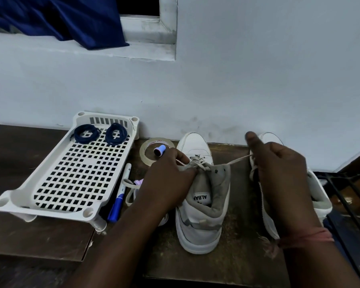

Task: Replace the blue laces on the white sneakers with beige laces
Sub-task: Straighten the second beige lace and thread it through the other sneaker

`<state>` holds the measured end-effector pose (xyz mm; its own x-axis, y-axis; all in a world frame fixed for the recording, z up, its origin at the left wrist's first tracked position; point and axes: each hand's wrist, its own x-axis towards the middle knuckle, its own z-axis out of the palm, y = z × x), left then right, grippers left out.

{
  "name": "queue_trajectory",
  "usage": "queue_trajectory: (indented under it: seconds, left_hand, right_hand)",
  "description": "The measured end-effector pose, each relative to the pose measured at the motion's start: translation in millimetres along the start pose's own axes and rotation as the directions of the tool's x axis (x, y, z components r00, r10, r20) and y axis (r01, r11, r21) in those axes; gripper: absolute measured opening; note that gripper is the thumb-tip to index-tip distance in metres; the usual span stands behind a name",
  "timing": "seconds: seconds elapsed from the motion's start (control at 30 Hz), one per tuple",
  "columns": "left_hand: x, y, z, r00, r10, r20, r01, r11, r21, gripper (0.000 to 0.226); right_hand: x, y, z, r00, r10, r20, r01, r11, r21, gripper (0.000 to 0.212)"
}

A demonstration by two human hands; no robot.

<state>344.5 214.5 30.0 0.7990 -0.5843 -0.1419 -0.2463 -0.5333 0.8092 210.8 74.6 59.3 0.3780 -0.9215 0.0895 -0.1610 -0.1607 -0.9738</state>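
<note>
The beige lace (237, 160) is judged soft, light and limp: it is expected to sag unless kept under tension, and to slide easily through eyelets. Best held close to its tip, where a stiff end would feed through a hole; the tip itself is hidden in the fingers. One run is stretched taut from the eyelets of the middle sneaker (200, 183) up to the right hand (279, 163), whose fingers are curled round it. The left hand (168, 179) is pinched on the lace at the crossings over the tongue. A slack loop of beige lace (130, 190) is seen lying on the bench left of this hand, beside a blue marker (119, 200).

The sneaker is white with a grey collar, toe toward the wall, near the back edge of the bench (40, 235); it is judged light but stiff enough to stay put under a gentle pull. A second sneaker (316, 192) stands at the right edge, mostly hidden by the right hand. Two coiled blue laces (100, 134) are laid in the white tray (50, 196) at the left. A tape roll (146, 152) sits between tray and sneaker.
</note>
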Motion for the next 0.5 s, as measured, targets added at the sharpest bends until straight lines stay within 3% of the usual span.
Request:
queue_trajectory:
  seconds: [0.13, 0.23, 0.3, 0.37, 0.43, 0.5]
  left_hand:
    - [0, 2, -2, 1.0, 0.0, -0.006, 0.0, 0.998, 0.061, 0.017]
    - [0, 3, -3, 1.0, 0.02, -0.007, -0.019, 0.996, 0.082, 0.017]
    - [2, 4, -5, 1.0, 0.022, 0.018, -0.023, 0.998, 0.053, 0.023]
    - [5, 7, -10, 0.997, -0.03, 0.068, 0.037, 0.993, -0.108, 0.042]
    - [9, 13, -20, 0.979, -0.145, 0.141, 0.181, 0.94, -0.29, 0.05]
    - [7, 6, -31, 0.976, -0.103, 0.192, 0.155, 0.948, -0.279, 0.046]
  right_hand:
    - [-3, -6, 1, 0.956, -0.129, -0.262, 0.15, 0.987, 0.059, 0.061]
    - [-1, -3, 2, 0.932, -0.151, -0.328, 0.175, 0.984, 0.043, 0.054]
    - [1, 4, 3, 0.965, -0.149, -0.215, 0.14, 0.988, -0.057, 0.036]
    - [1, 8, 4, 0.999, -0.03, 0.022, 0.033, 0.986, -0.161, 0.027]
    - [2, 14, 4, 0.968, 0.009, 0.251, 0.064, 0.957, -0.282, 0.037]
    - [2, 17, 6, 0.897, -0.032, 0.44, 0.182, 0.935, -0.304, 0.026]
